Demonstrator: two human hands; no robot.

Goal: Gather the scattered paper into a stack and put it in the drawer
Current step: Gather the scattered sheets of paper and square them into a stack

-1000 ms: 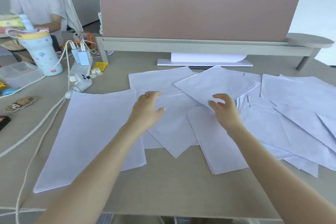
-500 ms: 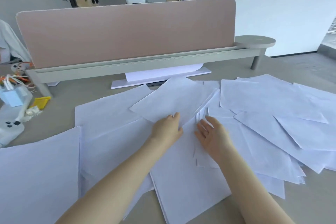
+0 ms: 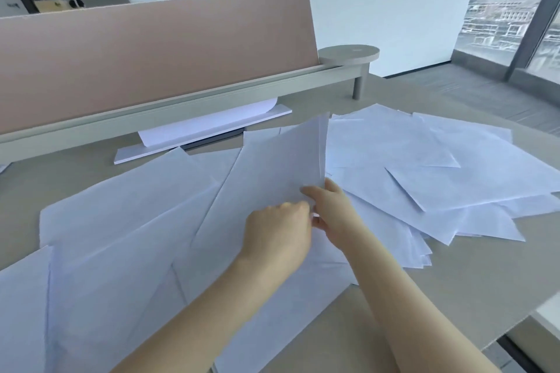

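Both hands meet mid-surface (image 3: 454,297) — the right hand (image 3: 330,212) pinches lifted sheets (image 3: 285,166), the left hand's (image 3: 277,233) grip curls on them too.

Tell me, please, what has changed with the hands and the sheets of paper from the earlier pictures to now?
Both hands came together at the middle. The right hand has taken hold of a few sheets and lifted their right edge off the desk; the left hand now meets it at that corner. The view turned right. The pile on the right remains scattered and the pink divider stays in place.
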